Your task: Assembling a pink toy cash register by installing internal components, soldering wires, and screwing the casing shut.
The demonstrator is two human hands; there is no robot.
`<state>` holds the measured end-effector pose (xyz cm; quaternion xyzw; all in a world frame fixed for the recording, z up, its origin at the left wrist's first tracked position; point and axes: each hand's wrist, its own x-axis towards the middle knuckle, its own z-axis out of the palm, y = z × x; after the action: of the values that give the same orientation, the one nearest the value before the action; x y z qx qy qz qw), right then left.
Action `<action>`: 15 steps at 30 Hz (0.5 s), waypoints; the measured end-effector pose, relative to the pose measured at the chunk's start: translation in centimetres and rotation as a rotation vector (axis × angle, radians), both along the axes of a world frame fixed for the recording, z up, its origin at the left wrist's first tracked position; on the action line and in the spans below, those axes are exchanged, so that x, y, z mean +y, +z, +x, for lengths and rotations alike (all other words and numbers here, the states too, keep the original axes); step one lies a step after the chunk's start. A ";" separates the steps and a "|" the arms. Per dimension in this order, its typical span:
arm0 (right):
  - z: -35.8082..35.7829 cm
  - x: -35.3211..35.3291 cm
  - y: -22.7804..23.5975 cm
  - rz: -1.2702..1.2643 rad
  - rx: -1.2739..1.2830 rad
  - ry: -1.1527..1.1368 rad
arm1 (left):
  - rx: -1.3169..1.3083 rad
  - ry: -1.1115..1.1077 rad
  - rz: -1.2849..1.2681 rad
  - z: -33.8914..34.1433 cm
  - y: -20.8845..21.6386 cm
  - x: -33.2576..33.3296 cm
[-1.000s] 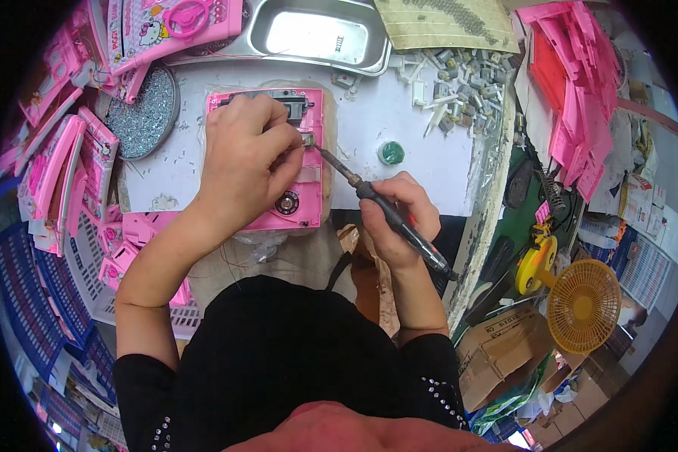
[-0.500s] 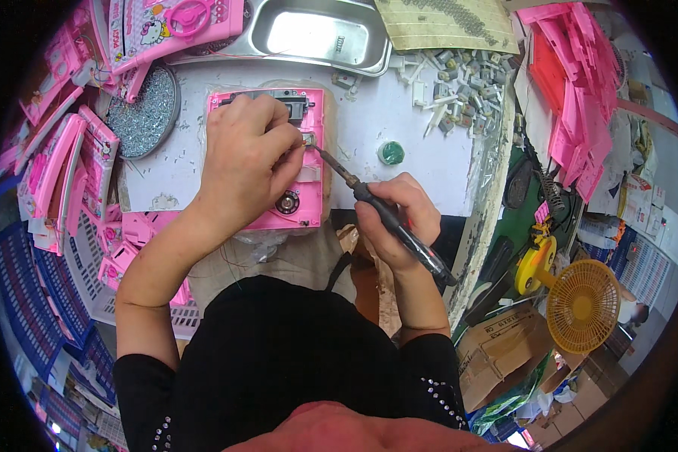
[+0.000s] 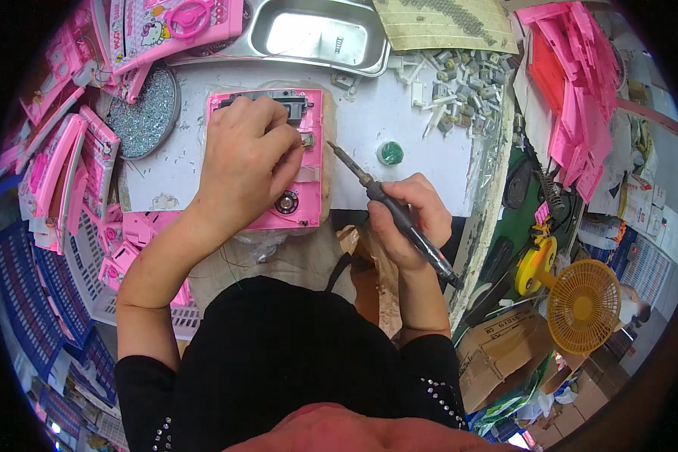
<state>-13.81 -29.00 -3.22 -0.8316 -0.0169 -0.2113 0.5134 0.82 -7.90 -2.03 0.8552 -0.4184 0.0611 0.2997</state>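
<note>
My right hand (image 3: 414, 218) grips a black soldering iron (image 3: 374, 190) by its handle. Its tip points up and left, just off the right edge of a pink plastic housing (image 3: 311, 208). Across that housing lies my left hand (image 3: 242, 154), thumb and fingers pinched together beside a small metal motor (image 3: 307, 140); whatever they pinch is hidden under the fingers. A dark mechanism (image 3: 295, 105) sits at the housing's far end and a round black speaker (image 3: 287, 201) at its near end.
A small green-filled pot (image 3: 390, 153) stands to the right. Beyond it lie a heap of small motors (image 3: 459, 90) and a metal tray (image 3: 316, 38). A dish of screws (image 3: 139, 113) and pink cases (image 3: 60, 169) are left; a yellow fan (image 3: 582, 306) stands right.
The soldering iron has drawn back from the motor, rightward and slightly toward me, with my right hand. My left hand holds nearly the same place.
</note>
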 end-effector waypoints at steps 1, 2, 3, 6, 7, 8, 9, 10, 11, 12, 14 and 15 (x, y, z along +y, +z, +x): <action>0.0 -0.1 0.0 0.001 -0.007 0.002 | 0.002 -0.006 -0.004 0.0 0.0 0.0; 0.0 -0.1 -0.1 0.003 -0.015 0.004 | 0.003 -0.011 -0.009 0.0 0.0 0.0; 0.1 -0.2 -0.2 0.004 -0.022 0.007 | 0.005 -0.017 -0.013 0.0 0.0 0.1; 0.4 -0.1 -0.2 0.014 -0.044 -0.064 | 0.018 -0.023 -0.009 0.1 0.0 0.2; 0.4 -0.2 -0.1 0.007 -0.041 -0.045 | 0.020 -0.025 -0.010 0.1 0.0 0.3; 0.3 -0.3 0.0 0.000 -0.038 -0.026 | 0.021 -0.026 -0.011 0.1 0.0 0.3; 0.3 -0.4 0.0 -0.006 -0.036 -0.007 | 0.022 -0.028 -0.012 0.1 0.0 0.3; 0.4 -0.4 0.0 -0.008 -0.043 -0.003 | 0.024 -0.021 -0.019 0.1 0.0 0.2; 0.5 -0.4 -0.1 -0.009 -0.050 0.002 | 0.026 -0.014 -0.025 0.1 0.0 0.1; 0.6 -0.4 -0.1 -0.011 -0.056 0.007 | 0.028 -0.007 -0.031 0.1 0.0 0.0; 1.0 0.0 0.0 -0.007 -0.052 -0.024 | 0.028 0.003 -0.005 0.0 0.2 -0.4; 1.2 0.1 0.0 -0.005 -0.050 -0.039 | 0.029 0.008 0.008 0.0 0.3 -0.6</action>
<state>-12.62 -28.88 -3.22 -0.8275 -0.0141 -0.2421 0.5063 0.85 -8.46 -1.69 0.8590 -0.4108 0.0484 0.3018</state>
